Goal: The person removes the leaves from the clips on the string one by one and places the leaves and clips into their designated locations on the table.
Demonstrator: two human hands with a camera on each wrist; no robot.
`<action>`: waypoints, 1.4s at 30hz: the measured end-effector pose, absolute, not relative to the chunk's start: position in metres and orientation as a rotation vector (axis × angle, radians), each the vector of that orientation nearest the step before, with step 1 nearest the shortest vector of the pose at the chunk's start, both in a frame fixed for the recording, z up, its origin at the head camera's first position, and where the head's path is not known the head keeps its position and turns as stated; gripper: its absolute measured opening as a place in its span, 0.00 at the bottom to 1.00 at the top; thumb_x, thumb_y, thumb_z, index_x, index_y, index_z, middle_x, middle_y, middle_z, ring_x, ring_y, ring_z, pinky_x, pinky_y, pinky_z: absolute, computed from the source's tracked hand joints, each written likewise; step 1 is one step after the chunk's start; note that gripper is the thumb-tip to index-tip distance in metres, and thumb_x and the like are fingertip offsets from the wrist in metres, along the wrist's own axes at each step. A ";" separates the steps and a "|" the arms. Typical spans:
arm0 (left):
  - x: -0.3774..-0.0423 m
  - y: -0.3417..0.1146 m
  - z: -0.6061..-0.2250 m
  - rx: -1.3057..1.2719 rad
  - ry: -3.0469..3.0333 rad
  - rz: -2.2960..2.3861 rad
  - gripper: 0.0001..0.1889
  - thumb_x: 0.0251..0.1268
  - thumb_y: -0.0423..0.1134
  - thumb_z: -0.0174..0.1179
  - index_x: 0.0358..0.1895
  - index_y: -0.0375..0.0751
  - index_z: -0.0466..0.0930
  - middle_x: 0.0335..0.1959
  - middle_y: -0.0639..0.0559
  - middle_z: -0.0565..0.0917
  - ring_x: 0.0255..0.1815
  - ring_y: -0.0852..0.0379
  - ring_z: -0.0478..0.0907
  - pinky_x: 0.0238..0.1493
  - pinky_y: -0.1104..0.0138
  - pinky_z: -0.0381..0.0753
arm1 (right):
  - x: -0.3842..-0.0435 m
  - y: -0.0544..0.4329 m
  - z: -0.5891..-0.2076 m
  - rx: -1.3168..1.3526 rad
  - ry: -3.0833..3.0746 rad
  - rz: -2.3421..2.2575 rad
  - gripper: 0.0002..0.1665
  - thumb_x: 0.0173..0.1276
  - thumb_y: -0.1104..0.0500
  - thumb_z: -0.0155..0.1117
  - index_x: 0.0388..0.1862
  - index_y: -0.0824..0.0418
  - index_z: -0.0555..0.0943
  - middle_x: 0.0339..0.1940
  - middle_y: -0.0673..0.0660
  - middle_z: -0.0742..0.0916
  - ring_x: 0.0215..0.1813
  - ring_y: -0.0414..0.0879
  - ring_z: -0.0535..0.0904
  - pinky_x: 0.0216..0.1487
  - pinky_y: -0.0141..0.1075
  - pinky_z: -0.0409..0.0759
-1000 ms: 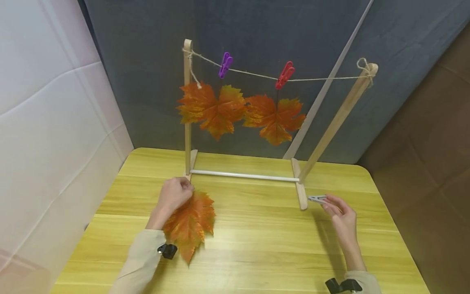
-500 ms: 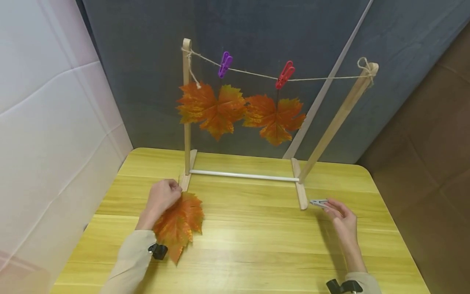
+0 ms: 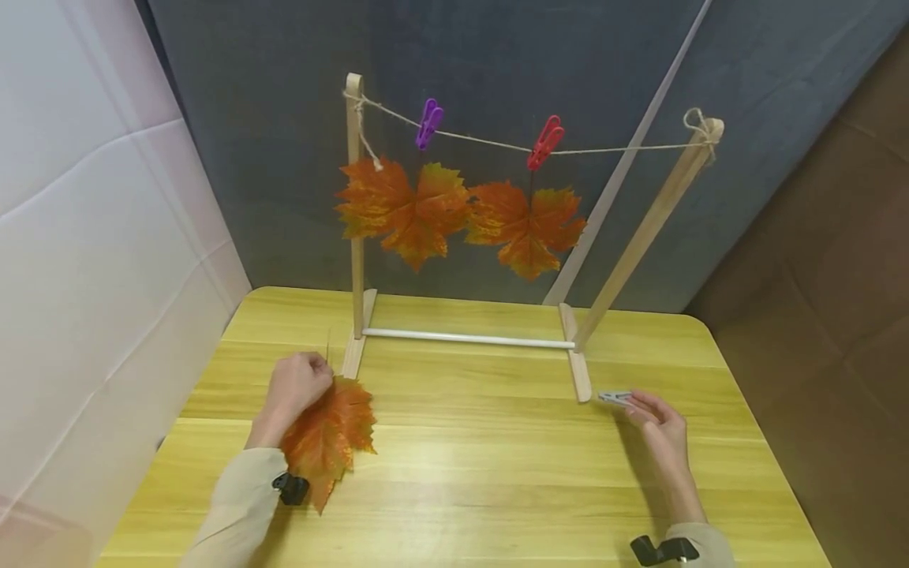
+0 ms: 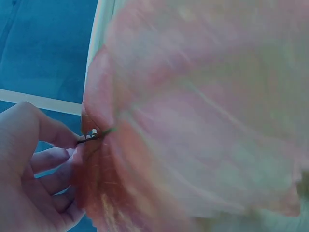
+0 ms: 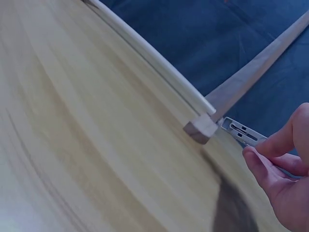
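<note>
My left hand pinches the thin stem of an orange maple leaf, which hangs below the fingers over the left part of the table. In the left wrist view the leaf fills most of the picture, its stem between thumb and fingertips. On the right, my right hand holds a grey clothespin between thumb and fingers, its nose pointing left toward the stand's right foot. The right wrist view shows the clothespin gripped at its handle end.
A wooden stand with a white crossbar holds a string between two posts. From it hang two orange leaves, one by a purple clothespin, one by a red clothespin. Dark cloth stands behind the table.
My left hand has shifted left and slightly toward me, carrying the leaf away from the stand's left foot. The right hand, still with the grey clothespin, has lowered slightly.
</note>
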State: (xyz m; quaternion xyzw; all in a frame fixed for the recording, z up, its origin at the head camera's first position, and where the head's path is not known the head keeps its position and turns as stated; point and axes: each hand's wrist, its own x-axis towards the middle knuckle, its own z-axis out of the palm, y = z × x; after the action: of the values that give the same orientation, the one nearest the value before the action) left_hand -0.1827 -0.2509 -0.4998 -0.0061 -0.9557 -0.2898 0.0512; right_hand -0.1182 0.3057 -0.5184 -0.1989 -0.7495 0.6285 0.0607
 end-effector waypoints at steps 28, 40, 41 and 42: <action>-0.192 -0.268 -0.519 0.047 -2.871 -0.729 0.10 0.67 0.35 0.59 0.38 0.30 0.87 0.32 0.36 0.87 0.27 0.44 0.81 0.29 0.50 0.79 | -0.119 0.315 -0.553 -0.606 -2.412 1.563 0.22 0.64 0.73 0.63 0.58 0.74 0.80 0.52 0.70 0.87 0.35 0.21 0.79 0.39 0.18 0.79; -0.192 -0.264 -0.521 0.067 -2.809 -0.771 0.12 0.68 0.35 0.63 0.42 0.25 0.85 0.34 0.33 0.87 0.32 0.39 0.82 0.33 0.48 0.80 | -0.118 0.321 -0.548 -0.647 -2.433 1.491 0.24 0.61 0.73 0.62 0.58 0.72 0.80 0.54 0.71 0.86 0.35 0.23 0.78 0.40 0.16 0.78; -0.193 -0.264 -0.519 0.068 -2.806 -0.776 0.13 0.69 0.35 0.62 0.43 0.24 0.85 0.36 0.32 0.87 0.33 0.38 0.83 0.34 0.48 0.80 | -0.118 0.321 -0.545 -0.646 -2.428 1.482 0.24 0.61 0.73 0.62 0.58 0.72 0.80 0.54 0.71 0.86 0.35 0.23 0.78 0.41 0.16 0.78; -0.193 -0.263 -0.517 0.067 -2.803 -0.781 0.13 0.69 0.35 0.62 0.44 0.24 0.85 0.37 0.31 0.87 0.34 0.37 0.83 0.34 0.47 0.80 | -0.119 0.322 -0.541 -0.636 -2.423 1.475 0.24 0.62 0.73 0.61 0.59 0.72 0.80 0.54 0.72 0.85 0.35 0.23 0.78 0.41 0.16 0.78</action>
State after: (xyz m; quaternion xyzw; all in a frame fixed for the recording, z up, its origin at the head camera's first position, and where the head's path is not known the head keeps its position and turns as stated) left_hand -0.1929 -0.2633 -0.5173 0.0229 -0.9567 -0.2665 0.1150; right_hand -0.1189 0.3218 -0.5411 -0.2172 -0.8278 0.5038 0.1172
